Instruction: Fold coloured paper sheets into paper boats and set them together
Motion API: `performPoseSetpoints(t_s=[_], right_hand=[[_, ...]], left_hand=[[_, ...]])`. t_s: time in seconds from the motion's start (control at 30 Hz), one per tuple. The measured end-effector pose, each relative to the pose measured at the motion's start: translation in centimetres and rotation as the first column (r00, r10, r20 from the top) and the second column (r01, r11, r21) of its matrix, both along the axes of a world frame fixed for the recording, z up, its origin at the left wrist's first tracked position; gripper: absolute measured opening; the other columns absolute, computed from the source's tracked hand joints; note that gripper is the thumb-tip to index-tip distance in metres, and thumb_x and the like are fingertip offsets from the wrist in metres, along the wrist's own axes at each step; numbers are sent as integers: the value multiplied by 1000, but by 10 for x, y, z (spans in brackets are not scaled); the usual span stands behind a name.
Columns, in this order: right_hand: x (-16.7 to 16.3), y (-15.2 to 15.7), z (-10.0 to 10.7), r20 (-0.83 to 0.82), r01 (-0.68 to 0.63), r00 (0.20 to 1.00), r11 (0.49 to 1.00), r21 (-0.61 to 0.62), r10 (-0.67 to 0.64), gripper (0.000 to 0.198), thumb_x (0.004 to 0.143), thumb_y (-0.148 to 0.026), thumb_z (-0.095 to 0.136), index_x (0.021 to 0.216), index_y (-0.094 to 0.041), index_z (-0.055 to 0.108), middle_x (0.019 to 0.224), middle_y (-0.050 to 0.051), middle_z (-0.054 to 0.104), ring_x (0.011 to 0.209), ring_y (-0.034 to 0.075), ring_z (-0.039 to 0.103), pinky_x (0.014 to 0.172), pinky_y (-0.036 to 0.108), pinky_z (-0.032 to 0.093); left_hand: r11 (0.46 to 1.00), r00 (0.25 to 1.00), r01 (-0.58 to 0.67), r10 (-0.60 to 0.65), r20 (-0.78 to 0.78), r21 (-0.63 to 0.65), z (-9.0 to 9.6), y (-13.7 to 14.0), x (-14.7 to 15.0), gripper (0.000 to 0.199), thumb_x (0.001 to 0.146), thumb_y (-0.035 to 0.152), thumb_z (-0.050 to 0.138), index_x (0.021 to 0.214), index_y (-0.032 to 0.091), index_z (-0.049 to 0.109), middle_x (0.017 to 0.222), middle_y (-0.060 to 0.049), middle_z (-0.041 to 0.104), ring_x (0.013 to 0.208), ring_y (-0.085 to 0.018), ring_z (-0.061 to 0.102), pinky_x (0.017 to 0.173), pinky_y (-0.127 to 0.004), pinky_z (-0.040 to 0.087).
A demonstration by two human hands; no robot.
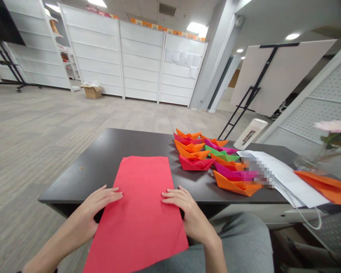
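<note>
A red sheet of paper (142,212) stretches from the dark table top over its front edge toward my lap. My left hand (95,206) holds its left edge, fingers on the upper side and thumb partly hidden behind the sheet. On the opposite edge, my right hand (187,212) has its fingers laid over the paper, the thumb hidden underneath. To the right of the sheet stand several folded paper boats in two rows, among them a red boat (197,163), a green boat (222,154) and an orange boat (237,185).
The black table (96,163) carries a white cylinder (250,134), white papers (284,176), orange paper (326,187) and a flower in a glass vase (307,163) at its right side. Beyond are an easel board (281,76), white shelving panels (142,62) and a cardboard box (91,91).
</note>
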State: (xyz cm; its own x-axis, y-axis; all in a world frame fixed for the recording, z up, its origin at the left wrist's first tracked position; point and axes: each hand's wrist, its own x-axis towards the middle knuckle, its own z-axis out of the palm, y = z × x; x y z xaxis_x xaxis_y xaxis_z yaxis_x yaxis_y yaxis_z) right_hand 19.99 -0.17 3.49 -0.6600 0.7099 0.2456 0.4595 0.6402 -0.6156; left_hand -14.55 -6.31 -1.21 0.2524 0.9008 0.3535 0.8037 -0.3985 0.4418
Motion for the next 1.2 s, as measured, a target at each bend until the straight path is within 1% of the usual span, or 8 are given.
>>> performPoseSetpoints(t_s=[0.17,0.27,0.47,0.63,0.7,0.83,0.97,1.2], right_hand=[[-3,1,-2,-38,68,997,997,-27,-69,22,91,-17,54,104,-26,69,140,6,60,137,22,48,118,52,27],[-7,0,-3,-128,71,989,996,-52,-77,19,91,-19,55,104,-25,68,117,4,73,119,21,62,116,47,31],[-25,-1,-17,-258,367,883,920,-138,-392,16,92,-32,59,92,-21,71,94,5,73,92,22,66,84,33,52],[-36,4,-32,-374,494,774,857,-148,-510,54,91,-27,59,142,-20,43,84,-1,64,78,17,62,82,31,52],[-38,5,-35,-351,522,786,851,-65,-509,57,92,-24,58,146,-22,39,89,0,63,80,17,61,84,32,52],[-40,6,-35,-176,504,858,856,115,-482,26,93,-20,55,117,-26,66,101,5,62,91,21,61,85,37,51],[-43,4,-33,-122,522,853,824,222,-507,22,92,-18,57,108,-24,70,121,10,57,110,26,58,93,42,50],[-48,-2,-28,-129,519,854,819,244,-503,23,91,-13,58,108,-23,71,128,10,59,119,26,57,103,46,48]], left_hand=[[992,975,-111,97,198,59,-26,9,-6,25,87,34,57,105,33,75,114,-3,76,110,-28,69,100,-44,52],[985,947,-166,144,289,53,-28,7,-5,24,88,42,57,100,31,74,104,-3,78,100,-28,71,93,-41,55],[921,853,-387,339,398,44,-17,5,15,29,85,51,64,97,24,67,99,-2,74,90,-24,70,90,-36,56],[889,798,-455,385,463,45,-20,11,25,43,85,52,65,117,23,57,89,1,64,77,-18,64,82,-34,57],[883,798,-460,364,481,94,-23,15,27,56,84,52,67,130,23,51,93,-1,62,78,-19,63,85,-37,56],[857,856,-450,333,396,251,-24,20,28,56,85,49,67,131,22,54,110,-8,56,94,-25,62,88,-44,56],[836,908,-402,311,281,373,-14,18,33,39,92,40,60,127,23,58,126,-12,55,115,-31,57,98,-51,49],[930,973,-30,111,-202,367,3,7,66,46,93,32,58,138,27,52,134,-8,64,119,-28,61,99,-45,46]])
